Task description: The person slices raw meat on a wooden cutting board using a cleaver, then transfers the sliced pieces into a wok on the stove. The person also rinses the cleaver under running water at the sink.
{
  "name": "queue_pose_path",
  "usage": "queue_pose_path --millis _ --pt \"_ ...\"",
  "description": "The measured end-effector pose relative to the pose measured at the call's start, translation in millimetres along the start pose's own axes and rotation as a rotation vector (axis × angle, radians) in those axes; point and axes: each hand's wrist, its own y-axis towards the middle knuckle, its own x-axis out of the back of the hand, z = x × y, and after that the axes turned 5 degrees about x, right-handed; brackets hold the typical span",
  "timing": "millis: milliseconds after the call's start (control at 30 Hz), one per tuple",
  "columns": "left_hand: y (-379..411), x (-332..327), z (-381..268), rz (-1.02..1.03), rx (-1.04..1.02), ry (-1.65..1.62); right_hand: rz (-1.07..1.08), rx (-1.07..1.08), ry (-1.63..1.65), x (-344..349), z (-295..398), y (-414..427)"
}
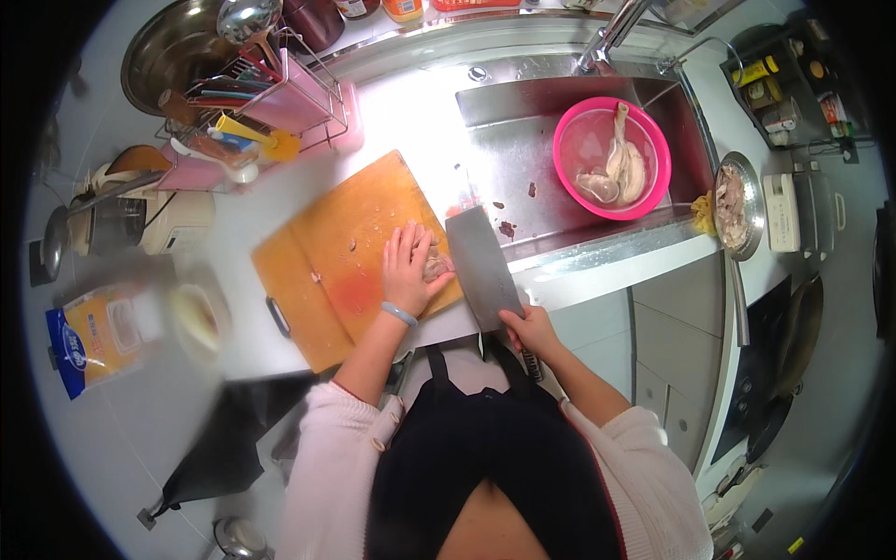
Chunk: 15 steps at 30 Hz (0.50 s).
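On the wooden cutting board (336, 224), my left hand (409, 269) lies over some raw meat (437, 264), its fingers curled across the pieces near the board's right edge. My right hand (535, 330) grips the handle of a cleaver (484, 262). The broad blade is just to the right of the meat and board, near the sink's edge. Small meat scraps and a reddish wet patch (357, 290) mark the board. More raw poultry pieces (623, 168) sit in a pink-rimmed bowl (561, 162) inside the sink.
The steel sink (511, 150) has dark scraps in it. A perforated steel ladle (752, 210) with meat rests right of it. A utensil rack (294, 98) stands at the back left; a cooktop (752, 371) lies at the right.
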Motion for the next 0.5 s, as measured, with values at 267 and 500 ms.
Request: queue_pose_path --millis 267,500 --pt "4.0 -0.4 -2.1 -0.025 -0.018 -0.046 -0.028 -0.047 0.049 -6.2 -8.4 0.5" --pt "1.6 -1.6 2.8 -0.114 0.094 -0.228 0.173 0.023 0.001 -66.9 -9.8 40.1"
